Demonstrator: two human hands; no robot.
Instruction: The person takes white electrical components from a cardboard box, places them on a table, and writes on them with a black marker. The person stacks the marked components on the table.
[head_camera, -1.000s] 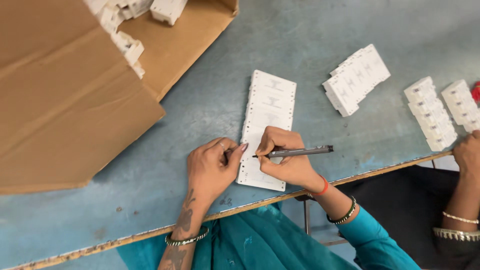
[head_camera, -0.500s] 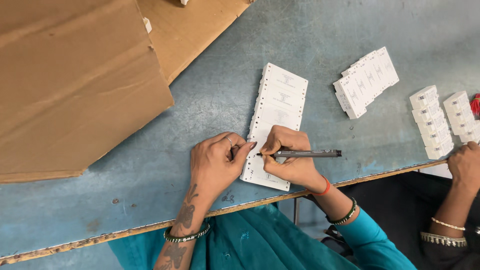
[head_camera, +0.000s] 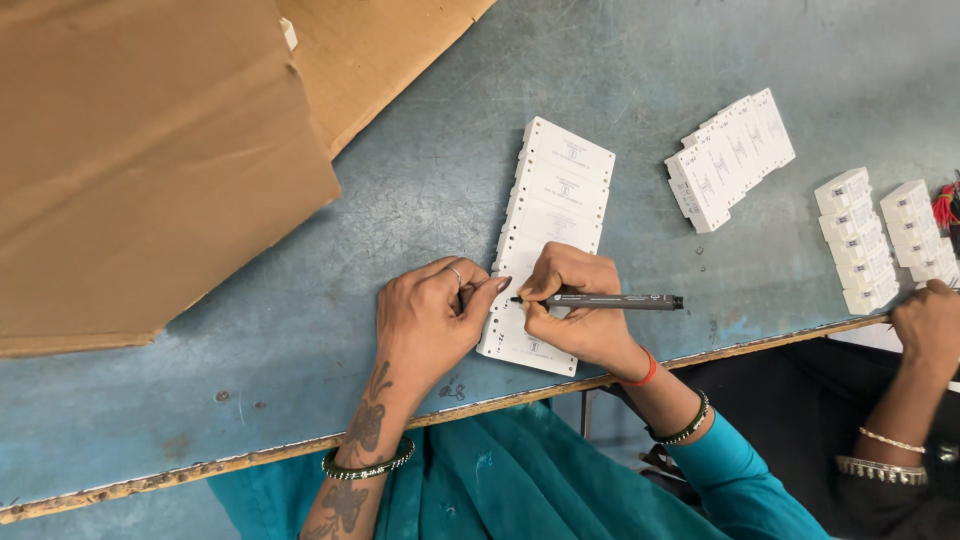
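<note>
My right hand (head_camera: 578, 310) pinches the dark pen (head_camera: 610, 301), shaft running out to my right, tip pointing left onto the white strip of plastic parts (head_camera: 553, 210). Strip's long axis runs away from me, tilted a bit right; near end sits under both hands, close to the table edge (head_camera: 200, 478). Left hand (head_camera: 432, 318) is curled, fingertips pressing the strip's left edge, just beside the pen tip. Rt hand is nearer the mark spot. Cardboard box (head_camera: 150, 170) lies well off to the left.
</note>
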